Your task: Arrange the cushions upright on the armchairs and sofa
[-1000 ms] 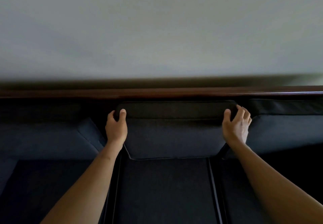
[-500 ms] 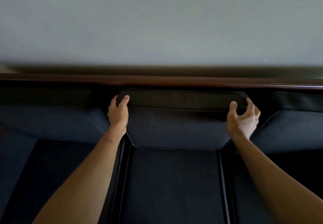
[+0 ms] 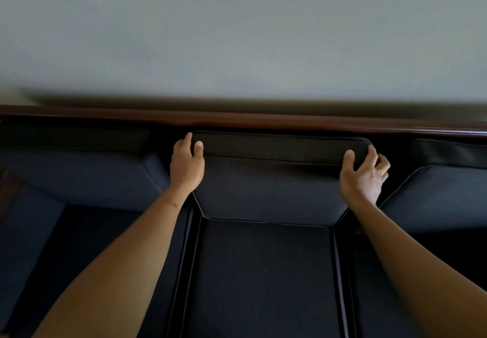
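Observation:
A dark navy back cushion [image 3: 268,190] stands upright in the middle of the sofa, its top edge just under the wooden back rail [image 3: 263,121]. My left hand [image 3: 187,166] grips its top left corner, thumb on the front and fingers behind. At the top right corner is my right hand [image 3: 363,174], fingers spread and curled, with only the thumb and forefinger touching the cushion. Two more navy back cushions lean against the sofa back: a left cushion [image 3: 79,177] and a right cushion [image 3: 442,198].
The middle seat cushion [image 3: 263,279] lies flat below my arms, with dark piped seams on both sides and side seat cushions beyond them. A plain pale wall [image 3: 237,34] rises directly behind the rail.
My right hand has loosened from a full grip on the top right corner to spread fingers. The left hand keeps its hold. The cushion sits closer under the rail.

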{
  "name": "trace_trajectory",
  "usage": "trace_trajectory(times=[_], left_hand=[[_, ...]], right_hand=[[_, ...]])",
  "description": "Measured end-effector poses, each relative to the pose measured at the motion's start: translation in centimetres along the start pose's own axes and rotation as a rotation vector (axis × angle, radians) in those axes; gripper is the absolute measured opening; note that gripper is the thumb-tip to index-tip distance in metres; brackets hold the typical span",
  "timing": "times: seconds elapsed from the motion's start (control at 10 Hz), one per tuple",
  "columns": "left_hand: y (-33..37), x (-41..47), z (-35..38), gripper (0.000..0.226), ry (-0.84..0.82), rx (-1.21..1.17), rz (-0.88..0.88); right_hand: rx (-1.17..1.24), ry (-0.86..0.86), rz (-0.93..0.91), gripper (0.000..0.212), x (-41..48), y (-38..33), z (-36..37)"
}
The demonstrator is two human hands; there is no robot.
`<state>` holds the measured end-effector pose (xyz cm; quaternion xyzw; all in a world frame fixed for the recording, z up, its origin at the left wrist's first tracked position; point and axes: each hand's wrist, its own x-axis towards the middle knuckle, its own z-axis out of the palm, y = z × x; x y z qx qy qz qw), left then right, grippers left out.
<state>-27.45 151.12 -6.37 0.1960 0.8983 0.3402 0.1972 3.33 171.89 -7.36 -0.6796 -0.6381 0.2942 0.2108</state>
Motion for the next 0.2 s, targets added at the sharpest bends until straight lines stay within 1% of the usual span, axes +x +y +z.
trace_trajectory(times=[0.1, 0.2], left_hand=[[0.7, -1.6, -0.4, 0.052, 0.007, 0.122, 0.147], [1.6, -3.6, -1.4, 0.052, 0.024, 0.250, 0.276]], right_hand=[[-0.078, -0.079, -0.067, 0.066, -0.5, 0.0, -1.1], [-0.168, -0.133, -0.271, 0.065, -2.2, -0.9, -2.5]])
